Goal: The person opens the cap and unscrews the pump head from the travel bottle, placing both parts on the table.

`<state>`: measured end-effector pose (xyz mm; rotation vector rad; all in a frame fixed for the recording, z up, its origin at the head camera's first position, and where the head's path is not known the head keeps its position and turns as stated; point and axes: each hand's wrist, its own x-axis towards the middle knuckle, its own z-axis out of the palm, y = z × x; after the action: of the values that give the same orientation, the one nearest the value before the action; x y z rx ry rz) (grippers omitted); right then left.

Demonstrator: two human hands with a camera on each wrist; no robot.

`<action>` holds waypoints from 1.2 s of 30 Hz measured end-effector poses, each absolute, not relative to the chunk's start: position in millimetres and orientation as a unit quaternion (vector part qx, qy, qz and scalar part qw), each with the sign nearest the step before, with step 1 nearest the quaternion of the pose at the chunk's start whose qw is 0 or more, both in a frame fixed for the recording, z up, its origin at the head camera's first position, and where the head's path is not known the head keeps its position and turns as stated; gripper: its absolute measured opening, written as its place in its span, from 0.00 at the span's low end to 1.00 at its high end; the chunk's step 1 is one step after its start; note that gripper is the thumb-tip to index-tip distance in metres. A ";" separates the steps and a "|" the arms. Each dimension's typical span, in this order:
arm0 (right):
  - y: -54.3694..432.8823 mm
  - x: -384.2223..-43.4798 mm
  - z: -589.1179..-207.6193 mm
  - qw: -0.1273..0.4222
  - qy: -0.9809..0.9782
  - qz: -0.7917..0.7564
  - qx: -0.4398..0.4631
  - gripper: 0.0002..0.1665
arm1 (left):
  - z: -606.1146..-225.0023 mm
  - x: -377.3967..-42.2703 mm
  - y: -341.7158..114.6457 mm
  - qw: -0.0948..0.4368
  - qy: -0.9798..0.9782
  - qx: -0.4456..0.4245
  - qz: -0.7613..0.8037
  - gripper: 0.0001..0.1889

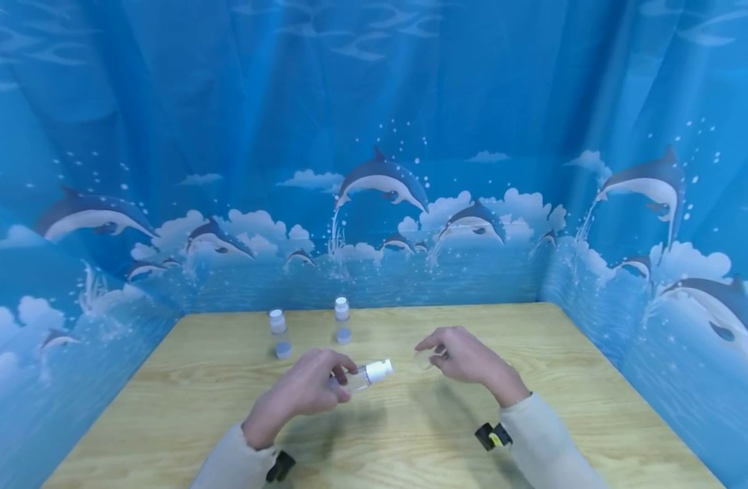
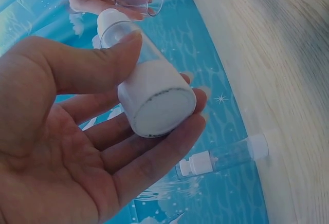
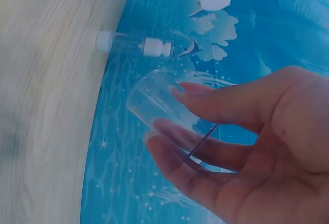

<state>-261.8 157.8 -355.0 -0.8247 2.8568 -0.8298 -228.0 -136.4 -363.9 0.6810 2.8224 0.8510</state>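
Note:
My left hand (image 1: 312, 384) grips a clear pump bottle (image 2: 149, 75) with a white base, thumb on one side and fingers under the other. In the head view the bottle lies tilted sideways, its white pump top (image 1: 380, 370) pointing right. My right hand (image 1: 462, 354) pinches a clear see-through cap (image 3: 167, 113) between thumb and fingers, its round rim (image 2: 156, 3) showing in the left wrist view. The cap and the bottle are apart, both held above the table.
Two more clear bottles with white tops stand upright on the wooden table (image 1: 227, 394), one bottle (image 1: 280, 334) at the back left and another bottle (image 1: 343, 320) to its right. A blue dolphin-print curtain (image 1: 374, 109) surrounds the table's back and sides.

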 end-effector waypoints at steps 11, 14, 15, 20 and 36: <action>172.9 -290.9 -342.9 0.049 0.941 -0.236 -0.238 0.15 | -364.8 -229.7 -135.4 0.058 0.931 0.223 0.282 0.23; 177.6 -298.8 -341.0 0.057 0.942 -0.227 -0.240 0.15 | -364.3 -229.7 -135.8 0.057 0.932 0.223 0.281 0.23; 178.6 -301.4 -340.8 0.058 0.943 -0.225 -0.238 0.15 | -364.1 -229.6 -135.9 0.058 0.931 0.223 0.282 0.23; 182.6 -314.2 -342.5 0.066 0.949 -0.201 -0.234 0.15 | -363.7 -228.7 -136.4 0.062 0.930 0.221 0.287 0.23; 200.3 -346.3 -354.1 0.095 0.971 -0.143 -0.169 0.19 | -365.0 -227.6 -135.1 0.068 0.931 0.220 0.285 0.23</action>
<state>-346.3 200.3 -354.1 -0.5003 2.8776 -0.4227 -227.6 -135.1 -365.0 0.6624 2.8027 0.8574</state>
